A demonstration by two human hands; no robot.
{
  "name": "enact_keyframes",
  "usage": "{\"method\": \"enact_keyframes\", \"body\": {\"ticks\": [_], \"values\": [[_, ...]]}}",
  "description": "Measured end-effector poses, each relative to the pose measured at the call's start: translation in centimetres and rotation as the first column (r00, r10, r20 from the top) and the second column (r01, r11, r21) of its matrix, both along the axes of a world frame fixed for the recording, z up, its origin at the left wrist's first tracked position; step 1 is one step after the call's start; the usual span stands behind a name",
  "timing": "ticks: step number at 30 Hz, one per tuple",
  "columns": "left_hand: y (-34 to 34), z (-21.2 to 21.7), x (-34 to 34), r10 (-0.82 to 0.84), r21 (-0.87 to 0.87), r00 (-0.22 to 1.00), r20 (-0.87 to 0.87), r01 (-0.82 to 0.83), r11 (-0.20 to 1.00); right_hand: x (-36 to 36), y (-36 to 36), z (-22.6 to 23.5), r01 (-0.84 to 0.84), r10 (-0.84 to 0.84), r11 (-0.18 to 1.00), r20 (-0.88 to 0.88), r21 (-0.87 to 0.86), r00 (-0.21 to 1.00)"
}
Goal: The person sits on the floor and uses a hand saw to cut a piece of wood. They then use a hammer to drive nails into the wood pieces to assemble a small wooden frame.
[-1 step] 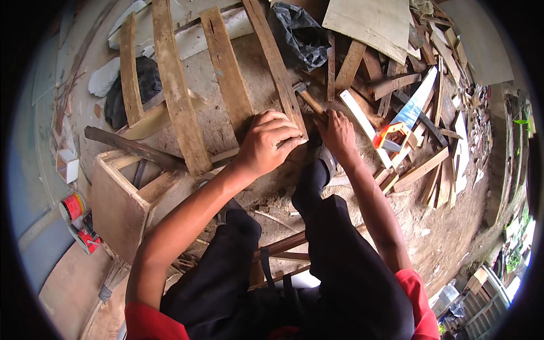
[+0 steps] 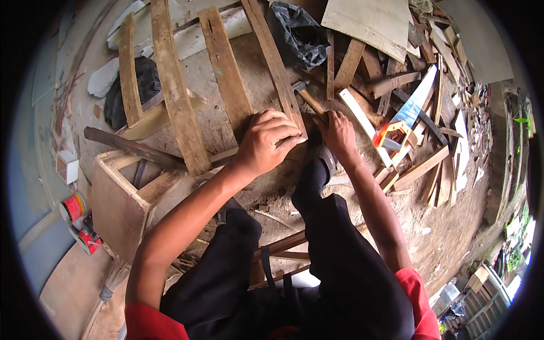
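Observation:
My left hand (image 2: 266, 141) lies with bent fingers on the near end of a long wooden slat (image 2: 272, 62) and holds it down. That slat is one of several nailed across a rough wooden frame on the dirt ground. My right hand (image 2: 338, 133) sits just right of the left one and grips the wooden handle of a hammer (image 2: 309, 97). The hammer's metal head points up and away, beside the slat. My foot in a dark shoe (image 2: 317, 167) rests just below both hands.
A hand saw with an orange handle (image 2: 405, 116) lies on a pile of scrap planks to the right. A wooden box (image 2: 122, 198) stands at left, with red cans (image 2: 76, 218) beside it. A black plastic bag (image 2: 303, 31) and a plywood sheet (image 2: 374, 20) are at the top.

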State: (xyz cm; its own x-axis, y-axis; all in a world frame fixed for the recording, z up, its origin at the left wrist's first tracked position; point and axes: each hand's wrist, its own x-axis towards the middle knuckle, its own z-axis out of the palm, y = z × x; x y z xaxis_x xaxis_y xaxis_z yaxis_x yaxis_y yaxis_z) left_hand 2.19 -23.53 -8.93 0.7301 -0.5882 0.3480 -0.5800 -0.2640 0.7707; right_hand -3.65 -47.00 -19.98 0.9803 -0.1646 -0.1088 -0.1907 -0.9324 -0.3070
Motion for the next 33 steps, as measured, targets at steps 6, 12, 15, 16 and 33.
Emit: {"method": "enact_keyframes", "body": {"ticks": [6,12,15,16,33], "values": [[-0.1,-0.5,0.7,-0.008,-0.004,1.0,0.009,0.008,1.0,-0.6,-1.5,1.8,-0.004,-0.002,0.998,0.098,0.062,0.995],[0.0,-0.4,0.9,-0.006,-0.014,1.0,-0.024,0.006,1.0,-3.2,-2.5,12.2,0.228,-0.156,0.852,-0.188,0.471,0.97],[-0.2,-0.1,1.0,0.008,0.022,0.999,-0.034,-0.007,1.0,-4.0,-2.1,16.1,0.214,-0.119,0.734,-0.188,0.645,0.975],[-0.2,0.0,1.0,0.002,0.031,0.999,-0.041,-0.001,1.0,-4.2,-1.9,16.8,0.22,-0.112,0.7,-0.2,0.679,0.973],[-0.3,-0.3,0.5,-0.017,0.088,0.997,0.079,0.01,0.996,-7.3,-1.5,20.1,-0.103,0.151,0.793,-0.031,0.601,0.988]]}}
